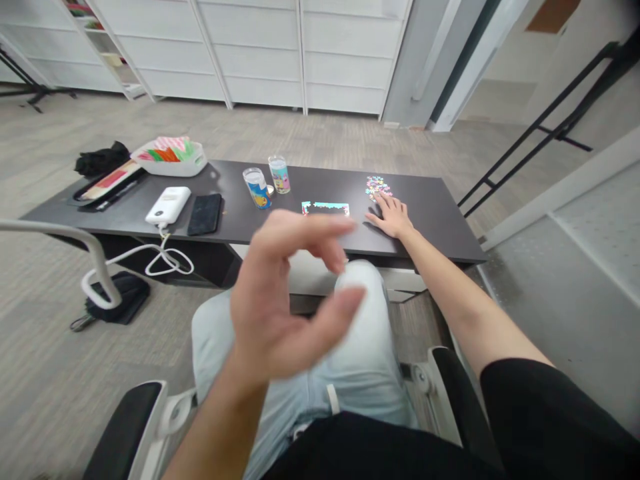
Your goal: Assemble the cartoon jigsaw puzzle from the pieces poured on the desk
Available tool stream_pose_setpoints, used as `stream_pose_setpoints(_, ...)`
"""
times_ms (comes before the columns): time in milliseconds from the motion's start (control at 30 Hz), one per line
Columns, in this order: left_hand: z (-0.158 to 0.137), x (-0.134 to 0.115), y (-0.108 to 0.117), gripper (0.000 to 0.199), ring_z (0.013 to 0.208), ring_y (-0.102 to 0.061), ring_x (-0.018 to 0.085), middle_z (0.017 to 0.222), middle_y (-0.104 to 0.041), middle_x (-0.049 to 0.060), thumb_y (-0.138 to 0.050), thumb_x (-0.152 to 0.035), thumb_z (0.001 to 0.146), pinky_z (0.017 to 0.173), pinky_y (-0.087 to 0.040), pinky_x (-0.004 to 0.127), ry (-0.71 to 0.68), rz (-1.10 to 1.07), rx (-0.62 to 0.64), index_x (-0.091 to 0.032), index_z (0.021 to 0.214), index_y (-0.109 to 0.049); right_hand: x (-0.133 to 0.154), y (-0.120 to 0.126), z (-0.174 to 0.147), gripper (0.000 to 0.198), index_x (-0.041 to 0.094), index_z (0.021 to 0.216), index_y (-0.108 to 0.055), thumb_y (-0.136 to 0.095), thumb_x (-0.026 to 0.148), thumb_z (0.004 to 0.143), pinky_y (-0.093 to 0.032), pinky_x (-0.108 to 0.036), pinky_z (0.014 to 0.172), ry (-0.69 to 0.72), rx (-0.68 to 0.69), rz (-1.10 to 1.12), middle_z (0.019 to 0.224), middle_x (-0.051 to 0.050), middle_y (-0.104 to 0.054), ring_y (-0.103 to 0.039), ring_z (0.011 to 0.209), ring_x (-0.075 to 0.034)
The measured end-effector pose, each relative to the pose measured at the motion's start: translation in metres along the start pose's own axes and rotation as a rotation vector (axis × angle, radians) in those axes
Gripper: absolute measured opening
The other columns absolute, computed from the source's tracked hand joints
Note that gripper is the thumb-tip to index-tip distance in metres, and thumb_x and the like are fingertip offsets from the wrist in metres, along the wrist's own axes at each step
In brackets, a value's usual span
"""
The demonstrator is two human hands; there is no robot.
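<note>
My left hand (285, 300) is raised close to the camera above my lap, its thumb and fingers apart with nothing between them. On the dark table, my right hand (391, 215) lies with its fingers spread, the fingertips touching the near edge of a pile of small colourful jigsaw pieces (376, 184). Left of that hand lies a partly assembled jigsaw border (330, 205); its lower part is hidden behind my left hand. Two printed cylindrical containers, a blue-and-yellow one (258, 189) and a pink-and-blue one (279, 175), stand further left, with a small round object (270, 190) beside them.
A black phone (205, 214) and a white power bank (169, 205) with a cable hanging over the front edge lie on the table's (420, 193) left half. Behind them stands a white basket (175, 167) of colourful packets. Chair armrests (125, 430) flank my legs.
</note>
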State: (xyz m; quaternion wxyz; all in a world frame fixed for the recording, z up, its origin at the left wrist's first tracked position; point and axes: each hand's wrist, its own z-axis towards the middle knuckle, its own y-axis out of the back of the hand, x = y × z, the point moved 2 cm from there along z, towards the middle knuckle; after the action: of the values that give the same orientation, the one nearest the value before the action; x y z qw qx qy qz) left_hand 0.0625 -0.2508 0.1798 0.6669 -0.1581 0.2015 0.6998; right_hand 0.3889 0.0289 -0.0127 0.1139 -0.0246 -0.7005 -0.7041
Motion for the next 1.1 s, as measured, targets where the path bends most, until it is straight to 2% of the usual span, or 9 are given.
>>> stream_pose_setpoints(33,0.003,0.037,0.010,0.043,0.092,-0.073,0.019,0.116,-0.082,0.002,-0.091,-0.040,0.116,0.090,-0.069,0.039,0.057,0.032,-0.023,-0.037,0.159,-0.085,0.002,-0.001,0.001,0.099,0.023,0.211,-0.035,-0.051,0.074,0.127,-0.025,-0.072,0.163,0.026,-0.005,0.002,0.221,-0.016,-0.026,-0.031,0.200,-0.050)
stream_pose_setpoints(100,0.004,0.117,0.029,0.029,0.086,-0.074,0.015,0.106,-0.080,0.001,-0.089,-0.041,0.117,0.080,-0.063,0.031,0.277,0.050,-0.063,-0.030,0.143,-0.086,0.006,-0.004,0.007,0.100,0.022,0.210,-0.036,-0.052,0.073,0.125,-0.025,-0.075,0.163,0.076,-0.010,0.012,0.221,-0.017,-0.028,-0.031,0.200,-0.051)
stream_pose_setpoints(200,-0.005,0.222,0.046,0.024,0.080,-0.070,0.014,0.103,-0.077,0.000,-0.084,-0.029,0.111,0.074,-0.058,0.029,0.674,0.278,0.034,-0.024,0.134,-0.081,0.017,-0.009,0.024,0.099,0.023,0.209,-0.039,-0.049,0.074,0.124,-0.027,-0.078,0.162,0.159,-0.019,0.064,0.219,-0.017,-0.032,-0.034,0.200,-0.051)
stream_pose_setpoints(300,-0.009,0.288,0.053,0.016,0.083,-0.068,0.015,0.105,-0.075,0.001,-0.079,-0.014,0.109,0.086,-0.061,0.032,0.760,0.423,0.079,-0.022,0.122,-0.081,0.029,-0.015,0.048,0.098,0.023,0.207,-0.042,-0.044,0.074,0.123,-0.027,-0.079,0.162,0.216,-0.049,0.138,0.218,-0.017,-0.036,-0.034,0.199,-0.051)
stream_pose_setpoints(433,-0.009,0.343,0.058,0.017,0.084,-0.066,0.015,0.113,-0.074,0.003,-0.082,-0.007,0.106,0.100,-0.065,0.037,0.801,0.557,0.177,-0.021,0.115,-0.083,0.039,-0.022,0.081,0.102,0.020,0.204,-0.047,-0.042,0.080,0.121,-0.028,-0.079,0.161,0.257,-0.093,0.222,0.214,-0.019,-0.043,-0.039,0.196,-0.051)
stream_pose_setpoints(567,-0.011,0.380,0.066,0.016,0.075,-0.061,0.012,0.127,-0.076,0.006,-0.089,-0.017,0.108,0.097,-0.066,0.040,0.821,0.634,0.281,-0.021,0.123,-0.086,0.040,-0.028,0.107,0.112,0.024,0.200,-0.055,-0.033,0.099,0.119,-0.034,-0.083,0.157,0.359,-0.135,0.287,0.207,-0.021,-0.055,-0.047,0.189,-0.054)
stream_pose_setpoints(667,-0.014,0.391,0.071,0.015,0.081,-0.064,0.015,0.129,-0.076,0.006,-0.093,-0.026,0.109,0.098,-0.064,0.042,0.800,0.676,0.335,-0.023,0.123,-0.090,0.041,-0.028,0.116,0.117,0.029,0.194,-0.065,-0.027,0.108,0.117,-0.037,-0.085,0.151,0.481,-0.175,0.306,0.199,-0.020,-0.064,-0.052,0.183,-0.056)
stream_pose_setpoints(867,-0.020,0.387,0.073,0.024,0.087,-0.065,0.018,0.132,-0.080,0.008,-0.089,-0.040,0.115,0.094,-0.059,0.043,0.724,0.730,0.416,-0.026,0.133,-0.094,0.040,-0.029,0.118,0.103,0.040,0.174,-0.085,-0.028,0.107,0.121,-0.045,-0.080,0.141,0.718,-0.122,0.425,0.186,-0.015,-0.076,-0.067,0.169,-0.051)
stream_pose_setpoints(1100,-0.020,0.378,0.067,0.021,0.089,-0.065,0.020,0.133,-0.080,0.007,-0.091,-0.043,0.114,0.092,-0.058,0.043,0.705,0.803,0.458,-0.029,0.130,-0.093,0.044,-0.032,0.120,0.101,0.046,0.159,-0.093,-0.029,0.111,0.118,-0.043,-0.079,0.142,0.707,-0.127,0.644,0.172,-0.012,-0.084,-0.071,0.164,-0.048)
